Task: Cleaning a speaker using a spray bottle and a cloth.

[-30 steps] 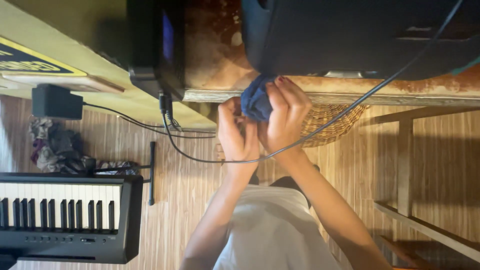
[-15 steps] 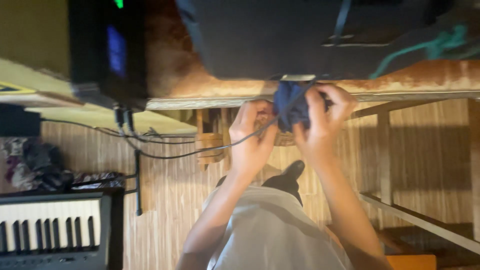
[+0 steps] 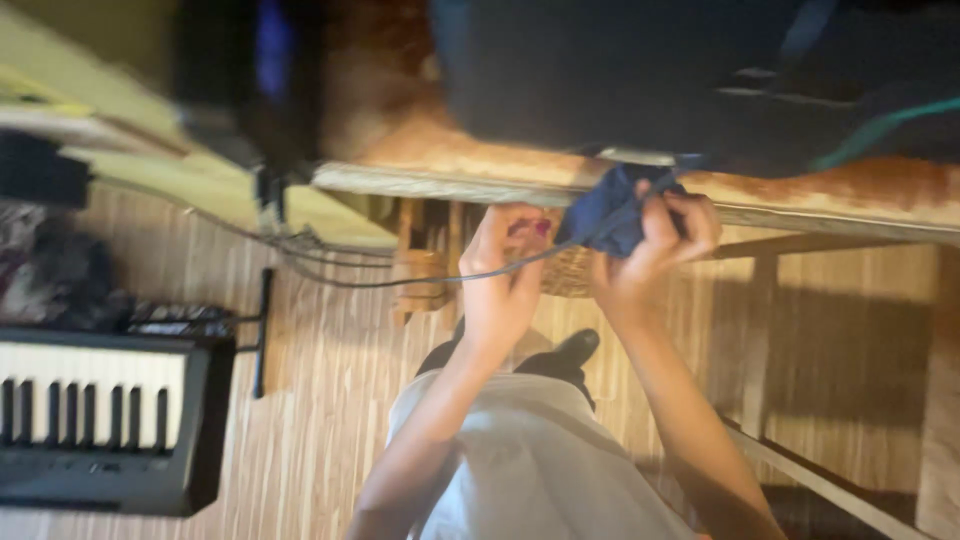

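The whole view is flipped and pretty blurry, so take the fine detail with a pinch of salt. Both hands are up at the edge of the wooden tabletop [image 3: 850, 195], bunched around a dark blue cloth [image 3: 612, 205]. The right hand [image 3: 655, 250] has its fingers [image 3: 690, 215] curled tight over the cloth, gripping a wad of it right by the table edge. The left hand [image 3: 505, 270] is closed too, fingers folded in. It looks like it's pinching the near side of the cloth, but I can't tell for sure because of the blur.

A thin dark cable [image 3: 400, 275] runs across in front of both hands and trails off toward the dark box [image 3: 250, 90] on the left. I can't say whether either hand actually has hold of it.

I reckon the cloth is soft, light and floppy. It crumples wherever you squeeze it, so there's no stiffness to count on. Best held by a good fistful or by the corners, not by a single edge.

There's a black bag or case [image 3: 640, 70] sitting on the tabletop just above the hands, and a keyboard [image 3: 95, 415] off to the left over the wooden floor [image 3: 330, 420].
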